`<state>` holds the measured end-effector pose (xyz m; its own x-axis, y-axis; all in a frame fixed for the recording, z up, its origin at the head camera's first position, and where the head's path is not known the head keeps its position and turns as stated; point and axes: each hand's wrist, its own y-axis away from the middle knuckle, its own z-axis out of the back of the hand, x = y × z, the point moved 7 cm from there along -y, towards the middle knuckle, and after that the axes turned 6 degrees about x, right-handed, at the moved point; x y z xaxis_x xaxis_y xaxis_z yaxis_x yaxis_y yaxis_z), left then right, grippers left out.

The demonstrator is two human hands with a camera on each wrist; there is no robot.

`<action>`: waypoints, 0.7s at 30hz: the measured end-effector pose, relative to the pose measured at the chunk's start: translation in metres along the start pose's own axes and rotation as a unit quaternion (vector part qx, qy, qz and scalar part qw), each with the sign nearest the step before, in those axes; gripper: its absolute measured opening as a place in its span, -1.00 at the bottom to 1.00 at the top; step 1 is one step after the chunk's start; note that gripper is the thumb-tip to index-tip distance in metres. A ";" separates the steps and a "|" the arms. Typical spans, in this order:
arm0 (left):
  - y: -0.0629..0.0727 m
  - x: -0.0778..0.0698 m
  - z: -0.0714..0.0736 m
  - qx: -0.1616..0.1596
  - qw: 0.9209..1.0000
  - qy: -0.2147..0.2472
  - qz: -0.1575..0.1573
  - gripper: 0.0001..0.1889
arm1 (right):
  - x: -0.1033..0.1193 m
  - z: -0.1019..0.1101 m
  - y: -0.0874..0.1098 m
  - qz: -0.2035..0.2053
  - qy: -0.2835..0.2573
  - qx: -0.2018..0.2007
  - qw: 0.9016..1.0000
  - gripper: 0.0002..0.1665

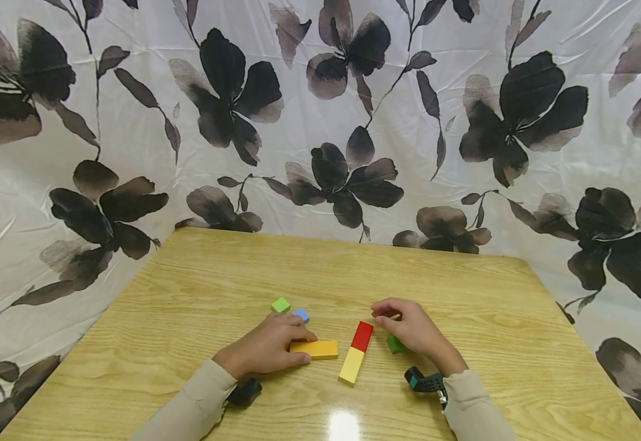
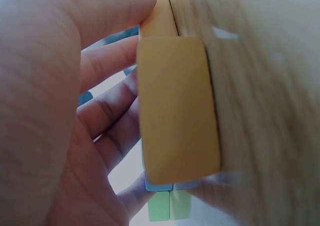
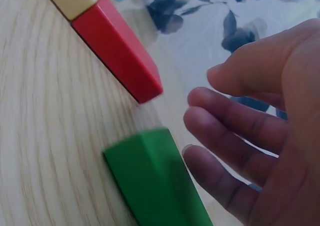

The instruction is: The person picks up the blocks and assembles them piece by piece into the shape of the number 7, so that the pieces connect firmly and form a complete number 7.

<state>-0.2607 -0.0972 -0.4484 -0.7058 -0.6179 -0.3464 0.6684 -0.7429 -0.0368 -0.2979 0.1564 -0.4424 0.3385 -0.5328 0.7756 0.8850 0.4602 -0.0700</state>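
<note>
My left hand [image 1: 268, 345] pinches a long orange block [image 1: 320, 350] lying flat on the table. Its thumb is on the near side and its fingers on the far side; the block's end fills the middle of the left wrist view. To the right, a red block [image 1: 362, 337] and a yellow block [image 1: 351, 366] lie end to end in a slanted line. Beyond them my right hand [image 1: 413, 327] hovers with loosely bent fingers, holding nothing. A dark green block [image 3: 155, 178] lies under it, apart from the fingers and partly hidden in the head view.
A light green block [image 1: 280, 305] and a small blue block [image 1: 301, 315] sit just past the left hand. The wooden table [image 1: 353, 263] ends at a floral cloth [image 1: 342, 122] hanging behind it. Dark straps with devices [image 1: 424, 381] are on both wrists.
</note>
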 end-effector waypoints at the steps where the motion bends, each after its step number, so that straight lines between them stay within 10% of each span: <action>1: 0.000 0.000 0.000 0.000 1.000 -0.001 0.000 -0.67 | -0.001 0.003 0.001 0.004 0.000 -0.008 1.000 -0.72; 21: 0.001 0.000 0.001 -0.010 1.000 0.001 -0.012 -0.69 | -0.018 0.030 0.031 -0.001 0.022 -0.063 0.998 -0.76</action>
<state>-0.2599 -0.0981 -0.4474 -0.7212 -0.6000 -0.3464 0.6559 -0.7522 -0.0628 -0.2863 0.2014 -0.4401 0.3484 -0.5655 0.7475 0.9177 0.3682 -0.1491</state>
